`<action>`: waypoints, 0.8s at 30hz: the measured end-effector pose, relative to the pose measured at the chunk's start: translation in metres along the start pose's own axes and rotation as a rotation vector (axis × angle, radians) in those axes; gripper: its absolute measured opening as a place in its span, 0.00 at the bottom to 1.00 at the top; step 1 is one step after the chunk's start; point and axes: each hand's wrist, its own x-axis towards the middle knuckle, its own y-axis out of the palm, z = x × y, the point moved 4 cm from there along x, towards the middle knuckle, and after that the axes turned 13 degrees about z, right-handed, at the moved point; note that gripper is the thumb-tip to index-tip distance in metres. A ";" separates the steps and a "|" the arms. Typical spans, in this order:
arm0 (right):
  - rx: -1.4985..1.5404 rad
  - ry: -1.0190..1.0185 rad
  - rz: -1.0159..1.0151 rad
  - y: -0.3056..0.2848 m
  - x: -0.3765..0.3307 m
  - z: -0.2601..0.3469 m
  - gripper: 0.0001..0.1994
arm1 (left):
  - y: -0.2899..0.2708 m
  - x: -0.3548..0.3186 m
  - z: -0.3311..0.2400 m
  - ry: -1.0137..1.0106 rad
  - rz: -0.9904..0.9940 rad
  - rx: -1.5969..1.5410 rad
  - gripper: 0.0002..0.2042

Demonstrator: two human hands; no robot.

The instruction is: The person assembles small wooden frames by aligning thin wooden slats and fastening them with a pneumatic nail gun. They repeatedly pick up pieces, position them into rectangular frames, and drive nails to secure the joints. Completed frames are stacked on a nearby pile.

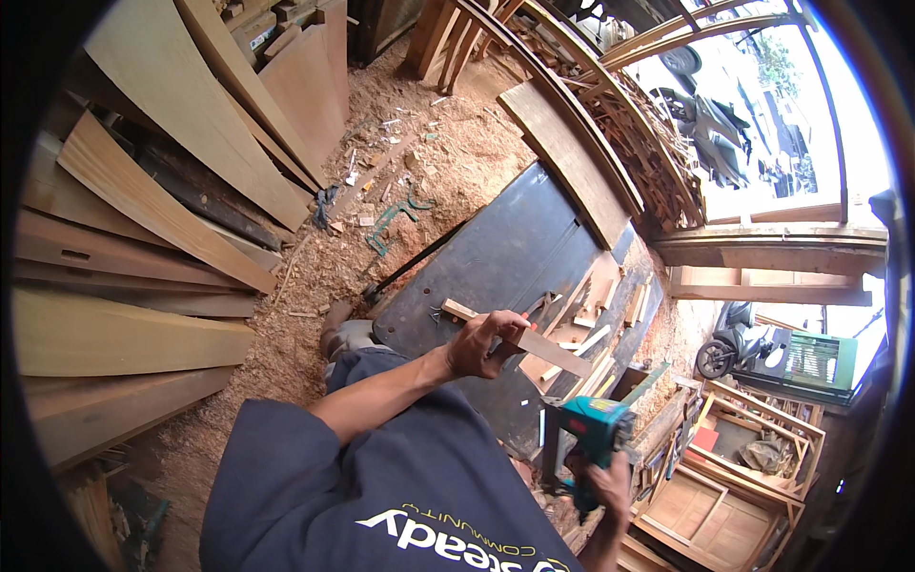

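Observation:
My left hand [488, 343] grips a short pale wooden strip [562, 355] and holds it level above a dark bench top [496, 248]. Something small and red shows at the fingers. My right hand [606, 484] is lower right, closed around the handle of a teal power tool [596, 426] with a dark blade or guard at its left side. The tool sits a little below and to the right of the strip, apart from it. My dark blue shirt fills the lower middle, and one foot [345, 336] rests on the sawdust.
Long planks [143, 205] lean and lie stacked on the left. Sawdust and chips cover the floor [419, 153], with a green clamp [396, 214] on it. Offcuts litter the bench's right end [596, 315]. Wooden frames [724, 496], a green crate [812, 362] and a motorbike [724, 348] stand right.

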 end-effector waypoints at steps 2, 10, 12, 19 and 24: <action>-0.019 -0.109 -0.011 -0.019 -0.027 0.055 0.16 | 0.001 -0.001 0.002 -0.004 0.001 0.003 0.22; -0.108 -0.154 0.131 -0.032 -0.010 0.181 0.16 | 0.002 -0.001 0.003 0.020 -0.034 -0.027 0.23; -0.235 -0.152 0.174 -0.030 0.000 0.195 0.16 | 0.002 0.000 0.002 0.018 -0.025 0.003 0.23; -0.380 -0.207 0.200 -0.024 0.015 0.216 0.15 | 0.001 -0.001 0.004 0.014 -0.014 -0.001 0.23; -0.354 -0.227 0.246 -0.020 0.014 0.220 0.16 | 0.002 -0.001 0.005 0.021 -0.009 -0.018 0.24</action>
